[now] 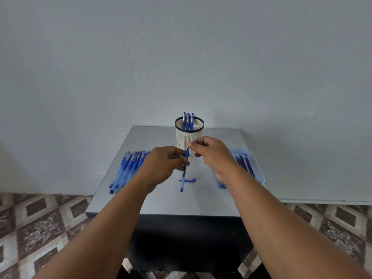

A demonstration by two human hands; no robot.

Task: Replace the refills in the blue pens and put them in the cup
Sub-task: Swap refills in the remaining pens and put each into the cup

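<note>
Uncapped blue pen [183,174] upright before slotted cup [189,137] holding three pens [188,120].

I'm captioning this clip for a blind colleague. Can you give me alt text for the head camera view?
Over a small grey table, the left hand grips a blue pen upright while the right hand pinches its tip. Behind stands a slotted cup holding three pens, with a row of pens at left, a refill tray at right and a pen cap on the table.

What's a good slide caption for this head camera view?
Left hand holds a pen while the right hand pinches its tip, before a cup holding three pens.
</note>
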